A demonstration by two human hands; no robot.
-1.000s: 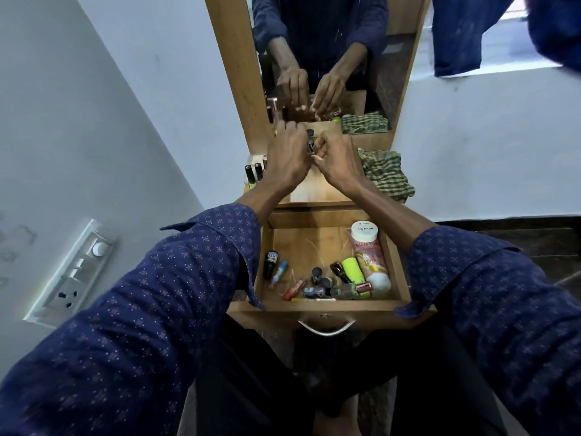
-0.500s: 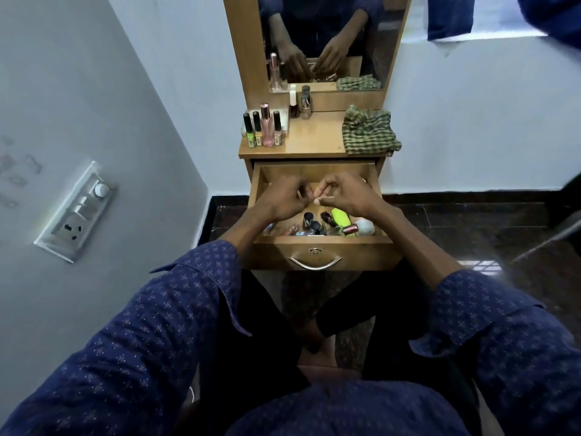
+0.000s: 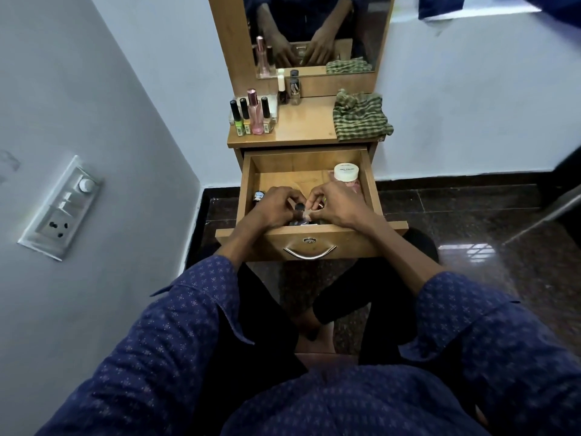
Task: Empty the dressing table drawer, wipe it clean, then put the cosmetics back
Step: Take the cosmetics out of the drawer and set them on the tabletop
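The wooden drawer of the dressing table is pulled out. Both hands reach into its front part among small cosmetics. My left hand pinches a small dark-capped bottle. My right hand closes its fingers on a small pinkish item right beside it. A white-capped pink tube lies at the drawer's right back. At the left wall of the drawer stands a small bottle with a blue label. The hands hide the other items in the drawer.
On the table top stand several nail polish bottles at the left, two small bottles by the mirror, and a green checked cloth at the right. A switchboard is on the left wall. My knees are under the drawer handle.
Both hands came down from the table top by the mirror into the open drawer and now sit low at its front among the cosmetics. The view has pulled back.
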